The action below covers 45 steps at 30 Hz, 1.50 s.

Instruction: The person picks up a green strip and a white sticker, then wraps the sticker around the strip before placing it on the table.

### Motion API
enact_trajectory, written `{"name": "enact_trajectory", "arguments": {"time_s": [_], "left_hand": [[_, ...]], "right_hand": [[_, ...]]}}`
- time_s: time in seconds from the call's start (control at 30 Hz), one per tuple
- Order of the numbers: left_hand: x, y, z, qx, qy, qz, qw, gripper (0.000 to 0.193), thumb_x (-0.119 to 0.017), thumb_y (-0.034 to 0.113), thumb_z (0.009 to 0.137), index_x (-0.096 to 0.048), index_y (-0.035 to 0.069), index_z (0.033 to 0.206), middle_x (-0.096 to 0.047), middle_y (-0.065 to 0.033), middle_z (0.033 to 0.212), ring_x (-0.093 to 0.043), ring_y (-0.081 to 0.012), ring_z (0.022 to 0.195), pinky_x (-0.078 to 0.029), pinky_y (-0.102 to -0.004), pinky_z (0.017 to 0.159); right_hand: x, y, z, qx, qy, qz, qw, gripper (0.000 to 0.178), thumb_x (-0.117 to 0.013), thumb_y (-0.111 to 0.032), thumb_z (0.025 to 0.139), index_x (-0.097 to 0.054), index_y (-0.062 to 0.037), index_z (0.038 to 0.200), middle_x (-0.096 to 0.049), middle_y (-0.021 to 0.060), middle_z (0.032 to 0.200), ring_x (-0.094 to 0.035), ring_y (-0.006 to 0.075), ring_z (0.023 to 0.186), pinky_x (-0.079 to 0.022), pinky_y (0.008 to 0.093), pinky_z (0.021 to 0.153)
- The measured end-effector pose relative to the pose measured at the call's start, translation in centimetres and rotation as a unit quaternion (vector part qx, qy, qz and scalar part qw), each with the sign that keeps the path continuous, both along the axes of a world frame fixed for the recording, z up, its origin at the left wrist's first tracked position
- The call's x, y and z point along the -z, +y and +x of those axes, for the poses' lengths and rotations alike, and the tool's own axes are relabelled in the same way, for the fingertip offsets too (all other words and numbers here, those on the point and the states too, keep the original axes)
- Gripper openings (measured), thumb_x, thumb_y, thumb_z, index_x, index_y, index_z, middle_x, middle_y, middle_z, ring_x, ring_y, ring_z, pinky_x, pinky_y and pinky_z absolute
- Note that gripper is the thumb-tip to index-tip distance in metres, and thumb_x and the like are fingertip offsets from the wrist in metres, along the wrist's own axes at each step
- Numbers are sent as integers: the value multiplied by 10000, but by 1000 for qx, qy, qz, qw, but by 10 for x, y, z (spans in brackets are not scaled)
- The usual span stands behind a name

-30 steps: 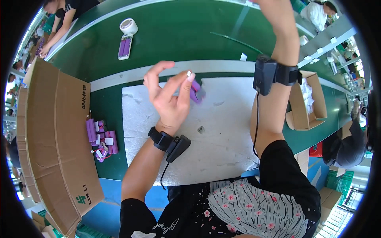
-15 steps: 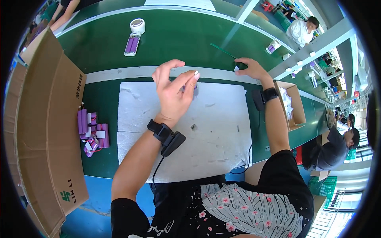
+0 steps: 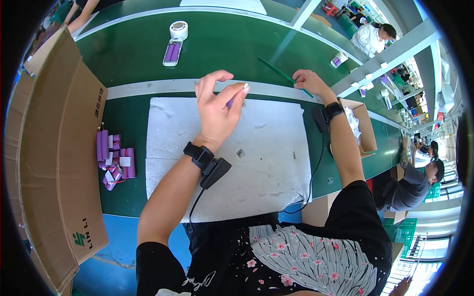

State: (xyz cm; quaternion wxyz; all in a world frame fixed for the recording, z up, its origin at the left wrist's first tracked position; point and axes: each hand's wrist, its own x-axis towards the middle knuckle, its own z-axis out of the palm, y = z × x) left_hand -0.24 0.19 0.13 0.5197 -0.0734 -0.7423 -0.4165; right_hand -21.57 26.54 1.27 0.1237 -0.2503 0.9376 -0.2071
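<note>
Over the top of the white foam mat, my left hand is closed, thumb and index finger pinched at a tiny white piece. A purple battery pack shows between its fingers, mostly hidden by the hand. Farther right, past the mat's far corner, my right hand has its fingers closed on a thin green strip. The strip slants from the far green bench down to the pale ledge, passing under the fingers.
Several purple battery packs lie beside a tall cardboard box at left. Beyond the ledge sits a white device with purple cells. A small carton stands at right. Black cables trail from both wrists. Co-workers sit farther off.
My right fingers, curved apart near a small white piece before, have closed on the green strip. More of the strip shows now. My left hand keeps its pinch with little movement.
</note>
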Motion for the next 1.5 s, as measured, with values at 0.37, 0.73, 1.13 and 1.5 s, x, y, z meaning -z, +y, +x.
{"name": "enact_trajectory", "arguments": {"time_s": [0.37,0.73,1.13,1.5], "left_hand": [[2,1,0,8,-2,5,1000,80,-697,106,689,-658,89,757,-539,-40,938,-506,-194,825,-357,-323,706],[3,11,4,178,-111,202,957,104,-585,119,834,-550,23,816,-537,-68,639,-512,-144,525,-378,-248,469],[18,37,8,397,-387,475,684,213,-515,240,890,-495,36,831,-465,2,577,-536,-104,522,-379,-215,468],[12,39,8,402,-451,356,713,246,-570,262,856,-536,19,848,-573,-33,670,-494,-57,514,-376,-192,480]], "right_hand": [[-9,1,8,4,86,78,993,134,-631,-54,728,-618,17,842,-637,86,759,-595,167,695,-463,282,647],[-27,-55,129,-1,-325,-528,784,110,-580,-72,829,-590,-13,922,-586,42,783,-549,145,728,-445,258,676],[24,-65,172,31,-452,-615,645,120,-566,-73,837,-571,-35,950,-581,54,800,-535,138,739,-433,258,667],[28,-61,180,45,-385,-610,691,132,-566,-65,836,-585,-20,959,-605,65,853,-552,138,741,-441,261,675]]}}
